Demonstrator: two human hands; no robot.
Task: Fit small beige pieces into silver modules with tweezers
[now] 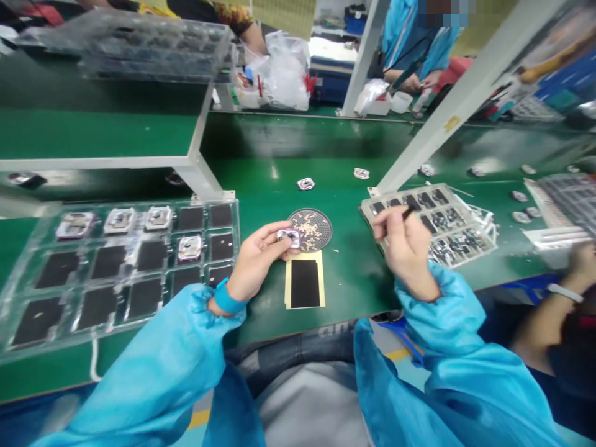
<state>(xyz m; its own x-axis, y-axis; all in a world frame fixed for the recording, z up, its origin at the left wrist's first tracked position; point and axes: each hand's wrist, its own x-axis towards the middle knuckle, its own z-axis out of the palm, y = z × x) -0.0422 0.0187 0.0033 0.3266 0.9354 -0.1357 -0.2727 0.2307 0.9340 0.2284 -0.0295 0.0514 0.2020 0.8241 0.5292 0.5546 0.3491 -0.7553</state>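
Between the thumb and fingers of my left hand (259,256) is a small whitish device part (288,238), held beside the round perforated dish (321,226) of tiny tan pieces. Below the dish lies a black sheet on yellow backing (305,284). My right hand (404,245) is closed near the left side of the tray of small metal parts (482,243); its fingers pinch a thin dark object, too blurred to name. At left, a clear compartment tray (236,233) holds several device parts and black pads.
Two loose parts (306,184) (361,174) lie on the green bench (261,180). Metal posts (205,177) stand behind the trays. A raised shelf (93,130) is at upper left. Other people's arms (580,267) show at right and across the bench.
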